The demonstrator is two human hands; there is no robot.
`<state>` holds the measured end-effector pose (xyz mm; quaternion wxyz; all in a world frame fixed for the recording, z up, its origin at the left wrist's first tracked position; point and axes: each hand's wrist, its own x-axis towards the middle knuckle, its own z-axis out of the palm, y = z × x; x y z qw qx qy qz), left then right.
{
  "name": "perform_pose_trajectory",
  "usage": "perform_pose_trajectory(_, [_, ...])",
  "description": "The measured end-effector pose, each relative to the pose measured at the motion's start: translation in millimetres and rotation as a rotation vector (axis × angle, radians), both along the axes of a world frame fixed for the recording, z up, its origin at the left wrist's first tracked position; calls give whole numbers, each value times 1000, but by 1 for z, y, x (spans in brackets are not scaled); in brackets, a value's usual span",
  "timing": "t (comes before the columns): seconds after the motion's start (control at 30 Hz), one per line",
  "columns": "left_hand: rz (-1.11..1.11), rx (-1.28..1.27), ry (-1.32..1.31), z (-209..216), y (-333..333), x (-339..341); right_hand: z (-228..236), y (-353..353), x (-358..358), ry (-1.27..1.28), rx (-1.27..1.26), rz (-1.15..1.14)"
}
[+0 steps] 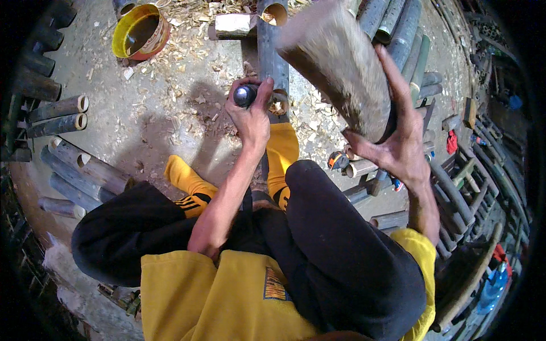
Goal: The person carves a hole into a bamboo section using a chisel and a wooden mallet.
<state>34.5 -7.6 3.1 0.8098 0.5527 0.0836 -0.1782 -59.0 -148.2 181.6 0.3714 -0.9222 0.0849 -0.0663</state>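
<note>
My left hand is closed around a tool with a dark, round, shiny handle end; its lower part is hidden by the fist. It is held upright beside a thick bamboo pole lying lengthwise in front of me. Close to the fist, the pole has a cut opening with pale wood inside. Raised at the upper right, a heavy wooden block is slightly blurred. My right hand grips its near end, thumb on one side and fingers on the other.
Pale wood chips litter the floor. A yellow and red bucket of dark liquid stands at the far left. Cut bamboo tubes lie on the left, more bamboo poles on the right. A tape measure sits beside my right knee.
</note>
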Motion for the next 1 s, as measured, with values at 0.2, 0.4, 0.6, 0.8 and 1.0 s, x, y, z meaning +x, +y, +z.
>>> perform_pose_trajectory(0.2, [-66, 169, -275, -25, 4, -18, -12, 2, 55, 84, -547, 442])
perform_pose_trajectory(0.4, [-328, -231, 11, -4, 4, -2, 31, 13, 90, 113, -525, 427])
perform_pose_trajectory(0.6, [-317, 180, -406, -4, -7, 4, -14, -4, 67, 172, -688, 430])
perform_pose_trajectory(0.8, [-630, 194, -359, -7, -8, 25, 18, 0, 59, -219, -278, 183])
perform_pose_trajectory(1.0, [-651, 280, -484, -4, -25, 13, 5, -8, 51, 710, -473, 197])
